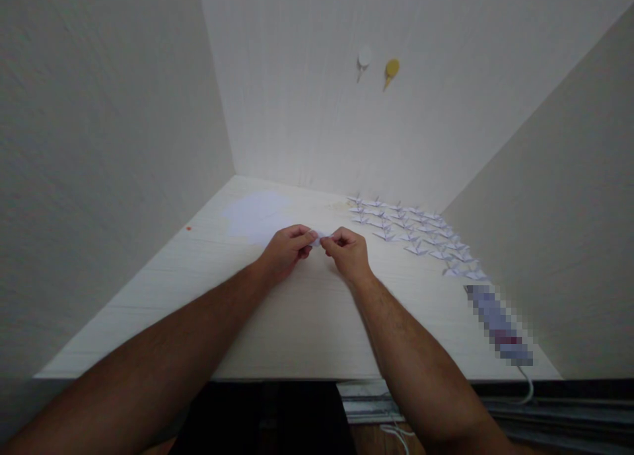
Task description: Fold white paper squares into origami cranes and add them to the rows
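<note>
Above the middle of the white table [297, 323], a small piece of folded white paper [321, 235] is pinched between my two hands. My left hand [290, 249] grips its left end between thumb and fingers. On the other end, my right hand [347, 249] has thumb and forefinger closed. The fingers cover much of the paper, so its exact folded shape is hard to make out. Several white folded paper cranes [409, 224] stand in rows at the back right of the table. Left of my hands lie pale sheets of paper [255, 214].
Walls enclose the table on the left, back and right. A white hook [364, 57] and a yellow hook [391, 68] are on the back wall. A blurred-out flat object [498, 326] with a white cable [528, 385] lies at the right edge. A small orange spot [189, 228] shows at left.
</note>
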Tool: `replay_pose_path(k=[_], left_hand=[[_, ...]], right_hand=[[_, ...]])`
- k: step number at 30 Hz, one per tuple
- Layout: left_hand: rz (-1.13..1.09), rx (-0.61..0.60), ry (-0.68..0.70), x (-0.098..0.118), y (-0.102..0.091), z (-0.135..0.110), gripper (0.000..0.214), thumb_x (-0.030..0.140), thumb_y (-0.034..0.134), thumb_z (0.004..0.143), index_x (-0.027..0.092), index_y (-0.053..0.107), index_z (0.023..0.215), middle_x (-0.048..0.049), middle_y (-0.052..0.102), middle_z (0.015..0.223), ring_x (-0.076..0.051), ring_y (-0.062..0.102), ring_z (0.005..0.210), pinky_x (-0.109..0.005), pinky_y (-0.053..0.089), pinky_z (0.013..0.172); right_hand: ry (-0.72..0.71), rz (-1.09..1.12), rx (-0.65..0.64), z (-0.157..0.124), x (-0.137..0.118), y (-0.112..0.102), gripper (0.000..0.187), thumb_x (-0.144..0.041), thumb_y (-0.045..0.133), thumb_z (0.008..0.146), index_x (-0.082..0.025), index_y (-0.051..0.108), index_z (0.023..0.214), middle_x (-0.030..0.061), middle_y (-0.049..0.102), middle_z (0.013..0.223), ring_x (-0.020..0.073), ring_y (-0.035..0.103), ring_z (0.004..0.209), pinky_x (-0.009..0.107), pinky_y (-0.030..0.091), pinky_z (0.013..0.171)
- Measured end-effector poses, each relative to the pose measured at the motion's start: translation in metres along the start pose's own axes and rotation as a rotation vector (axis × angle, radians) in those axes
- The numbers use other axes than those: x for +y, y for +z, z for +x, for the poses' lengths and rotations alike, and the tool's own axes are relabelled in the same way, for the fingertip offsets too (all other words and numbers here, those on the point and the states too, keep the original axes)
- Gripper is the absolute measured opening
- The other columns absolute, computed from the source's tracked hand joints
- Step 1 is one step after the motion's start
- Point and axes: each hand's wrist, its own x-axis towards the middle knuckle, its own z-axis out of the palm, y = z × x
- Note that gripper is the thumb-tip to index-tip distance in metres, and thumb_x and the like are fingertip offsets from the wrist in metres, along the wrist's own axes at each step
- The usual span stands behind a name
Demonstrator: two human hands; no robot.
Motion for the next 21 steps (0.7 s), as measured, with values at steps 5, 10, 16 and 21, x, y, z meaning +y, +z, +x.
replay_pose_path(k=[5, 10, 16, 21], left_hand=[[-0.007, 0.001, -0.034, 0.0016, -0.0015, -0.0002, 0.028, 0.035, 0.078, 0.065, 0.015, 0.058, 0.063, 0.0024, 0.048, 0.052, -0.006, 0.039, 0.047, -0.02, 0.025, 0.044], [0.022, 0.009, -0.062, 0.0016, -0.0025, 0.0004, 0.03, 0.038, 0.077, 0.065, 0.015, 0.058, 0.064, 0.0028, 0.046, 0.05, -0.006, 0.036, 0.044, -0.02, 0.021, 0.041], [0.068, 0.024, -0.055, 0.0021, -0.0013, -0.0007, 0.031, 0.039, 0.076, 0.066, 0.015, 0.056, 0.064, 0.0031, 0.047, 0.049, -0.006, 0.037, 0.043, -0.021, 0.021, 0.041], [0.097, 0.058, -0.02, 0.0025, -0.0002, -0.0003, 0.03, 0.038, 0.074, 0.068, 0.016, 0.054, 0.061, 0.0033, 0.047, 0.048, -0.006, 0.038, 0.042, -0.022, 0.024, 0.042]], right_hand=[[0.006, 0.078, -0.035, 0.001, -0.0039, -0.0022, 0.022, -0.037, 0.072, 0.065, -0.018, 0.062, 0.067, -0.0011, 0.062, 0.056, 0.0105, 0.053, 0.048, 0.023, 0.04, 0.047], [0.059, 0.155, -0.062, 0.0029, -0.0055, -0.0048, 0.021, -0.037, 0.072, 0.066, -0.017, 0.065, 0.072, 0.0015, 0.066, 0.057, 0.0137, 0.061, 0.052, 0.026, 0.048, 0.052], [0.048, 0.138, -0.006, 0.0039, -0.0044, -0.0043, 0.022, -0.036, 0.071, 0.067, -0.016, 0.066, 0.073, 0.0019, 0.067, 0.057, 0.0134, 0.062, 0.051, 0.025, 0.049, 0.051], [0.039, 0.119, 0.022, 0.0043, -0.0029, -0.004, 0.02, -0.035, 0.071, 0.068, -0.016, 0.066, 0.072, 0.0016, 0.066, 0.057, 0.0132, 0.062, 0.051, 0.024, 0.049, 0.051]])
